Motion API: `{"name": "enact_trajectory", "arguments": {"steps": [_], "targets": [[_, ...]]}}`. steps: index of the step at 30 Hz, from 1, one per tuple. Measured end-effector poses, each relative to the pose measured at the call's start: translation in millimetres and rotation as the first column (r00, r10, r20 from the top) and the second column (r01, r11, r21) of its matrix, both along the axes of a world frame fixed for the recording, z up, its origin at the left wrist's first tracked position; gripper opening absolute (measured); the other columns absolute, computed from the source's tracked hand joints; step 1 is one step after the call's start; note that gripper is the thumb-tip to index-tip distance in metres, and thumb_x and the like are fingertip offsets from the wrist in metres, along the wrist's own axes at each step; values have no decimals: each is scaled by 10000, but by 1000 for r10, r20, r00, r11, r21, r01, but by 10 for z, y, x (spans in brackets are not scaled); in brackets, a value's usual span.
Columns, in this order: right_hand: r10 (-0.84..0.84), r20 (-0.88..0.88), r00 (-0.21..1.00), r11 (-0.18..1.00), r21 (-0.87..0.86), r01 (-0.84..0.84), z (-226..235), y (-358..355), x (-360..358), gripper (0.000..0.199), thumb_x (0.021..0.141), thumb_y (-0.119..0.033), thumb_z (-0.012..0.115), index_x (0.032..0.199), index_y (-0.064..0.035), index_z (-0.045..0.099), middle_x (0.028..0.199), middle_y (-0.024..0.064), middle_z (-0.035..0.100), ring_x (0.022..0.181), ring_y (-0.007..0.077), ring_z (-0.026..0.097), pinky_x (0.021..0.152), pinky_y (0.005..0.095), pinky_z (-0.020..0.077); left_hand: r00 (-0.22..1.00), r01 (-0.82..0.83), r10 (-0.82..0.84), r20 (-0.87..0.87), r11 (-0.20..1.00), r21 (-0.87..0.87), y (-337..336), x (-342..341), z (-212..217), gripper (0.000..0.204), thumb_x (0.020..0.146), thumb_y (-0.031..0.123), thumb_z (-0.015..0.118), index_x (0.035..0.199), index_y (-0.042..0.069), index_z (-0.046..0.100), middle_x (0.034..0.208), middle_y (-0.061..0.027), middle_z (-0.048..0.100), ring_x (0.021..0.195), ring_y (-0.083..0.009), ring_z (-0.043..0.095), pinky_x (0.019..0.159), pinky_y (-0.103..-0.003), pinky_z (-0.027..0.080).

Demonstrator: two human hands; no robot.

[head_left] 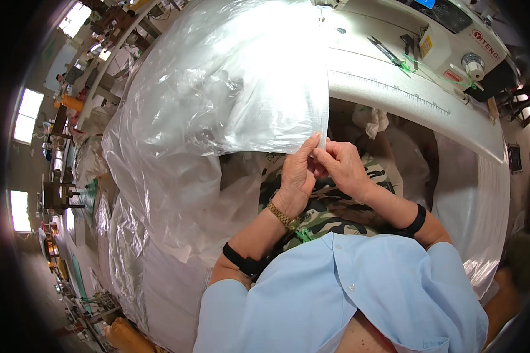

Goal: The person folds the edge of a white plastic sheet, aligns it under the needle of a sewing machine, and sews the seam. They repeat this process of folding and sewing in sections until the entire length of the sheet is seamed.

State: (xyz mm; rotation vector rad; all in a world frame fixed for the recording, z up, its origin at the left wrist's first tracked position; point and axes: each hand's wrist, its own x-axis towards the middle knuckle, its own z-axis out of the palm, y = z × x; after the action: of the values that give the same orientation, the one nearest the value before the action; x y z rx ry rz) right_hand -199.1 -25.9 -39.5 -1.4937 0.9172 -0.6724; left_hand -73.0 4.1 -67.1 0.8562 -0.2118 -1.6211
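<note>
A large sheet of translucent white plastic (200, 100) spreads over the left side of the sewing table (383, 91) and drapes down toward my lap. My left hand (298, 170) is closed, its thumb and fingers pinching the near right corner of the sheet. Right beside it, my right hand (344, 167) is also closed, with thumb and forefinger pressed together at the same corner. Its other fingers curl inward and are partly hidden. The sheet's right edge runs straight from my hands up to the brightly lit needle area of the sewing machine (447, 50).
Thread snips (387, 52) and a small dark tool (407, 44) lie on the table beside the machine. A ruler scale (388, 88) runs along the table's front. More plastic (474, 200) hangs at the right. Crumpled plastic (129, 253) piles up at the left.
</note>
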Motion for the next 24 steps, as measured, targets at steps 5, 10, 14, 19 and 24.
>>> {"name": "enact_trajectory", "arguments": {"steps": [5,10,14,19,24], "targets": [[-41,-322,946,906,-412,-101,178,8,-33,256,932,-225,570,800,-14,629,599,99,611,550,205,612,523,324,461,981,-186,189,35,979,-84,-2,22,-16,246,837,31,734,1053,30,616,964,-50,649,816,-156,643,667,-284,547],[-113,-513,851,631,-698,-338,346,-52,33,195,857,-164,603,692,-66,568,551,122,557,536,324,551,598,398,403,933,-209,266,241,948,-239,34,116,66,290,843,23,722,1106,1,602,999,-54,633,856,-132,622,737,-259,525],[-142,-676,723,422,-702,-574,428,-109,33,122,779,-133,628,684,-77,576,528,81,568,494,252,559,602,358,350,915,-94,181,360,965,-246,50,175,97,343,852,41,717,1164,-22,589,1048,-63,627,930,-136,607,801,-258,513],[-182,-782,596,282,-622,-730,423,-151,48,131,742,-100,633,633,-91,562,515,76,554,473,234,543,615,352,341,968,-140,167,189,979,-148,-17,164,94,357,853,56,715,1178,-21,589,1086,-69,622,958,-132,599,828,-261,504],[-34,-712,701,177,-695,-697,418,-281,-68,157,791,-142,648,662,-64,603,553,93,589,493,237,553,643,331,390,948,-57,110,299,982,-181,10,211,60,352,862,73,716,1185,25,586,1060,-63,644,896,-137,632,740,-263,529]]}}
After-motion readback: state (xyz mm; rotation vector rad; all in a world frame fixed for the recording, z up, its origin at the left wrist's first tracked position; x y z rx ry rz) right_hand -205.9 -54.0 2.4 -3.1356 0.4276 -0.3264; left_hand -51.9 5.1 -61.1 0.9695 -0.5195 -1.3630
